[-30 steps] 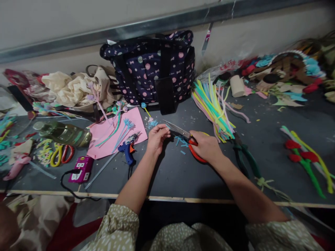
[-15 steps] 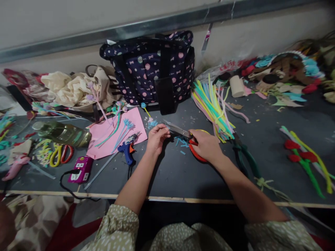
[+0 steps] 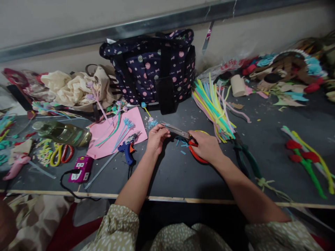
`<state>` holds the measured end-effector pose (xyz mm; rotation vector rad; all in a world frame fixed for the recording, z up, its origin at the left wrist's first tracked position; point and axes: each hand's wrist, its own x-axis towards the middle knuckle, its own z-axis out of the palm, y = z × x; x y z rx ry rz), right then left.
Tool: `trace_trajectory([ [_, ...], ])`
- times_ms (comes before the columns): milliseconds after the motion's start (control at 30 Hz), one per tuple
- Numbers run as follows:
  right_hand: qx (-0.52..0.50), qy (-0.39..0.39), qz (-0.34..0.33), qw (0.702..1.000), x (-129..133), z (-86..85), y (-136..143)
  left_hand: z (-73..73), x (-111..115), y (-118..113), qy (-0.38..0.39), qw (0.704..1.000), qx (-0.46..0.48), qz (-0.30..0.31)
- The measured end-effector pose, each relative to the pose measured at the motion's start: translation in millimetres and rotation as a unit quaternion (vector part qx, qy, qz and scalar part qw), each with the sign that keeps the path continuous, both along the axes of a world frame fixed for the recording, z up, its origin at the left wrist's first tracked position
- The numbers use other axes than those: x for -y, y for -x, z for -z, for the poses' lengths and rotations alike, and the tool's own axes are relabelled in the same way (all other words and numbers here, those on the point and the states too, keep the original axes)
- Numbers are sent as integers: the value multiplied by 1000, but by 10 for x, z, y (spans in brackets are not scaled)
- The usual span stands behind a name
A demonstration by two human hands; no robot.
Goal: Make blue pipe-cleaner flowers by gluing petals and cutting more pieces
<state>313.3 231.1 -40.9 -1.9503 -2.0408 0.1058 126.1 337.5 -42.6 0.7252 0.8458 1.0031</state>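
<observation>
My right hand [image 3: 206,144] is wrapped round the red and yellow handles of a pair of scissors [image 3: 178,131]. Their blades point left and look nearly closed, with the tips at the fingers of my left hand [image 3: 157,137]. Those left fingers are pinched together; a bit of light blue shows by the blades there, but what they hold is too small to make out. Short blue cut pieces [image 3: 183,152] lie on the table below the scissors. Just beyond my left hand is a small heap of blue bits [image 3: 152,123].
A dark patterned bag [image 3: 146,69] stands behind, a phone [image 3: 165,96] leaning on it. Left are a blue glue gun [image 3: 127,153], pink sheet [image 3: 101,146], bottle [image 3: 62,133] and purple power box [image 3: 81,169]. Right are bundled pipe cleaners [image 3: 214,111], green-handled pliers [image 3: 246,158] and red flowers [image 3: 295,150].
The scissor blades have come closer together at my left fingertips. My right hand has shifted very slightly left; my left hand stays in place.
</observation>
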Motion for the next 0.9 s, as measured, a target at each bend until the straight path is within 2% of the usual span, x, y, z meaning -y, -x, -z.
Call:
trace_trajectory([
  [700,-11,-2,-5,1000,9,-20,5,-15,11,-7,4,1000,5,7],
  [900,17,4,0,1000,25,-4,-2,-3,10,-2,6,1000,-6,11],
])
